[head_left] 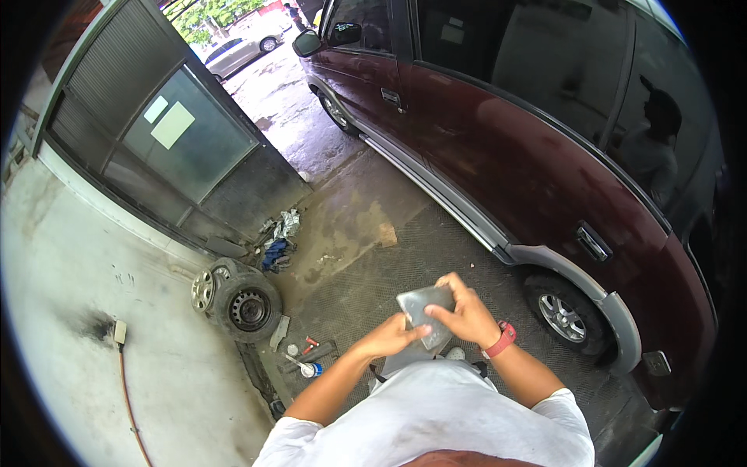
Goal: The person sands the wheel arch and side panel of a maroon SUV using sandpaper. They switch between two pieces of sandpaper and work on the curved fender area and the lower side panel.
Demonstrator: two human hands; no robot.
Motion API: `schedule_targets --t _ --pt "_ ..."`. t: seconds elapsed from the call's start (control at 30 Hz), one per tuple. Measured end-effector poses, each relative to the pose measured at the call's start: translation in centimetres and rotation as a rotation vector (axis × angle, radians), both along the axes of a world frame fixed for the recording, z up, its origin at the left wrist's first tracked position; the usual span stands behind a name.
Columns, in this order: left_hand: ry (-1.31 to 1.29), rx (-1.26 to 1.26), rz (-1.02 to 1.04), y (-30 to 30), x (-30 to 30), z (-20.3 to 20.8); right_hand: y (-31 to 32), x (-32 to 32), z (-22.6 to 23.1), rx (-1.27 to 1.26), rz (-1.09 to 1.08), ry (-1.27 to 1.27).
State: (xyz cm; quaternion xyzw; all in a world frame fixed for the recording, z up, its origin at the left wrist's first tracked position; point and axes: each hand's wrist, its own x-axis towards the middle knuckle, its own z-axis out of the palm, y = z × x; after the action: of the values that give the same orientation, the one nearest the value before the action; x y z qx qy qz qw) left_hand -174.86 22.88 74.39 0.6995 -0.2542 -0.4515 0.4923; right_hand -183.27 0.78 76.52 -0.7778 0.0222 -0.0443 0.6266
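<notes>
In front of my white shirt, both hands are on a thin, flat grey plate (422, 302) with straight edges. My right hand (469, 315) grips its right side, thumb pressed on the upper face and fingers behind. My left hand (391, 336) is closed at the plate's lower left, its thumb lying across the near part. The near end looks lighter; whether that is a second piece I cannot tell. What the plate is made of does not show. A red watch (502, 340) is on my right wrist.
A dark red vehicle (498, 156) stands along the right. To the left, used wheels (249, 310) lean by a white wall (70, 265). A white-and-blue can (310, 370) and red-handled tool (311, 342) lie near my left forearm. Farther off are crumpled scraps (280, 241) and a glazed door (183, 132).
</notes>
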Motion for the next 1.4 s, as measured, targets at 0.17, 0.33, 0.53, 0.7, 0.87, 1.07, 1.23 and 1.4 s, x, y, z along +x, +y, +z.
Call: schedule_targets --t 0.17,0.33,0.53,0.7,0.87,1.07,1.23,1.4 --pt "0.405 -0.346 0.416 -1.3 0.2 -3.0 -1.2 1.7 -4.3 0.315 -0.184 0.028" --pt "0.099 -0.3 0.442 -1.1 0.9 -1.4 0.4 -1.2 -1.9 0.44 0.229 -0.026" --pt "-0.079 -0.327 0.428 -1.2 0.5 -0.2 1.0 -1.1 -7.3 1.292 -0.301 0.351" --pt "-0.397 -0.141 0.315 -2.4 -0.1 1.2 -3.6 -0.1 -3.2 1.094 -0.221 0.003" --pt "-0.334 -0.023 0.193 -3.7 -0.2 1.0 -1.9 0.7 -3.2 0.104 -0.381 -0.148" --pt "-0.482 -0.076 0.302 -4.2 -1.1 1.6 -3.3 2.7 -4.9 0.736 -0.716 -0.14" --pt "-0.448 0.189 0.128 -4.3 -0.4 2.9 -0.8 1.8 -4.0 0.3 -0.372 -0.138" --pt "-0.036 0.021 -0.081 -1.2 0.8 -0.1 -1.7 0.8 -1.6 0.064 -0.138 -0.075"
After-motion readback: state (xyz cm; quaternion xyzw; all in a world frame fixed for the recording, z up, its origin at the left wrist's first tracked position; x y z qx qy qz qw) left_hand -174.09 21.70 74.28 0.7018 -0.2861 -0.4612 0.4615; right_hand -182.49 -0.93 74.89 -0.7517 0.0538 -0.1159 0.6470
